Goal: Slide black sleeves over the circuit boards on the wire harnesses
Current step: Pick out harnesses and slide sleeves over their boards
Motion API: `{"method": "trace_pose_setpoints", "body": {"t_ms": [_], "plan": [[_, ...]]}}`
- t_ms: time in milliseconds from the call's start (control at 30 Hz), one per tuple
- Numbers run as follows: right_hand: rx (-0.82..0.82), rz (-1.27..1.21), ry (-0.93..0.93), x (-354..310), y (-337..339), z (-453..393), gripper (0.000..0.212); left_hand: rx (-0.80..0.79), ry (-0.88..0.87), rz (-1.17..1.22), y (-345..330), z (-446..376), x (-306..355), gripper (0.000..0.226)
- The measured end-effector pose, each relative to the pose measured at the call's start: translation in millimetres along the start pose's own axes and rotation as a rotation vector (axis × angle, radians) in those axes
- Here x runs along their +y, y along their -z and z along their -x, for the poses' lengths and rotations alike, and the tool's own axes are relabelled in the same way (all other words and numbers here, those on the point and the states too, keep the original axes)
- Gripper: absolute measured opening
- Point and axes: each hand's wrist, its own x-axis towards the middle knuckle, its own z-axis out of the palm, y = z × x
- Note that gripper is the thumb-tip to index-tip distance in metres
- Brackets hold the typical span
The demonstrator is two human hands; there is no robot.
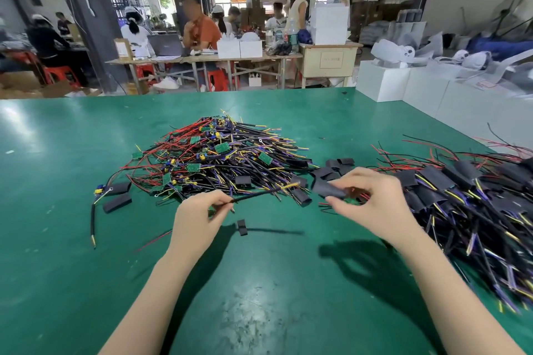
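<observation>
My left hand (199, 216) pinches a black cable of one wire harness (256, 194), whose yellow-tipped end points up and right. My right hand (372, 202) holds a black sleeve (327, 189) between thumb and fingers, a short gap from the cable's end. Red wires show under its fingers; whether it grips them I cannot tell. A heap of unsleeved harnesses with small green circuit boards (222, 147) lies behind my hands. At the right lies a heap of harnesses (461, 196) with black sleeves on them.
Loose black sleeves (336, 166) lie between the two heaps, one more (241, 227) lies below my left hand, and two (116, 194) lie at the left by a stray harness. White boxes (383, 81) stand at the green table's (72, 153) far right. People work at benches beyond.
</observation>
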Motion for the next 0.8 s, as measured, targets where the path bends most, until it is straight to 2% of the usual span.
{"method": "trace_pose_setpoints", "body": {"t_ms": [67, 400, 600, 800], "plan": [[0.039, 0.058, -0.003, 7.2, 5.7, 0.0, 0.020, 0.016, 0.006, 0.028, 2.1, -0.1, 1.4, 0.012], [-0.122, 0.108, 0.057, 12.3, 0.6, 2.4, 0.023, 0.009, -0.035, 0.075, 2.9, 2.4, 8.9, 0.014], [-0.172, 0.178, 0.072, 7.1, -7.3, 4.5, 0.024, -0.042, -0.053, 0.073, -0.1, 3.6, 10.8, 0.013], [-0.310, 0.331, 0.176, -1.9, -24.9, 9.0, 0.026, -0.122, -0.083, 0.146, -11.0, 8.5, 21.9, 0.013]]}}
